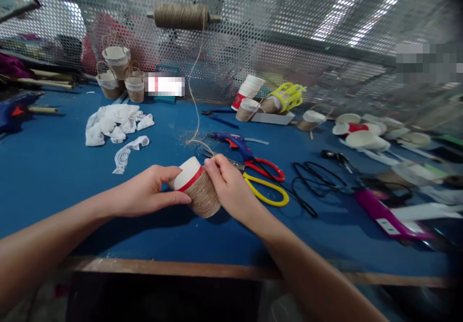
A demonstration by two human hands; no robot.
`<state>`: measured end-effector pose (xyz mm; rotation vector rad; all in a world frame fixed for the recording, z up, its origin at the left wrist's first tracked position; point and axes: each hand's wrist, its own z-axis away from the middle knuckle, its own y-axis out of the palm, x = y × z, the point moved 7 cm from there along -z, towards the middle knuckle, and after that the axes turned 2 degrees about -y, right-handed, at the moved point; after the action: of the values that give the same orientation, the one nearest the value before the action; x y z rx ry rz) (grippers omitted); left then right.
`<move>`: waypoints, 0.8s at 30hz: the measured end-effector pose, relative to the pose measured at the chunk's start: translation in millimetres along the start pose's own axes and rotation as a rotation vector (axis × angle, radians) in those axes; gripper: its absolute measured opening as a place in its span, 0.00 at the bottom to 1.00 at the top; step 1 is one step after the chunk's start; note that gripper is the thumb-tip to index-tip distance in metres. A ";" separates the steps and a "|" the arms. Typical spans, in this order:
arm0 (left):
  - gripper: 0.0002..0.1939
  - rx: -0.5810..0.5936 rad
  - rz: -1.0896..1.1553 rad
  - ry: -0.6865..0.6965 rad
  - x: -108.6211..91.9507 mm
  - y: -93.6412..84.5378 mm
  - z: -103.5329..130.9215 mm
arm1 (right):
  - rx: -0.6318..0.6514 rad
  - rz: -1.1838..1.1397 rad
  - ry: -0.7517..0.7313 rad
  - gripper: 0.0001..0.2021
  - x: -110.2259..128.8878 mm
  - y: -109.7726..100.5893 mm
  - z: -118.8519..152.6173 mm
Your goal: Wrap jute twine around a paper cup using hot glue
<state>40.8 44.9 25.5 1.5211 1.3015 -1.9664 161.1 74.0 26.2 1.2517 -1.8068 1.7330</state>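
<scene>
A paper cup point(204, 196) wrapped in brown twine over most of its side is held tilted above the blue table. A red band and white rim show at its upper left end. My left hand point(155, 189) grips that rim end between thumb and fingers. Against the wrapped side, my right hand point(229, 184) is closed on the twine point(203, 144), pinching it by the cup. The twine runs up to a spool point(181, 16) on the mesh wall. Scissors point(269, 189) with red and yellow handles lie beside my right hand, near a blue glue gun point(235, 141).
White lace point(114, 119) lies on the left of the blue table point(144, 242). Small twine-covered baskets point(135, 87) stand behind it. Pliers point(220, 117), stacked paper cups point(249, 90), a black cord point(321, 180) and a purple power strip point(390, 216) lie around.
</scene>
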 end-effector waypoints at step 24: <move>0.09 -0.104 0.199 -0.170 8.0 6.7 -3.1 | -0.138 0.176 -0.368 0.06 36.4 -5.7 12.0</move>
<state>44.4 45.9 15.3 1.3471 1.1184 -1.8287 149.2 50.8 54.9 1.4662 -2.2632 1.5040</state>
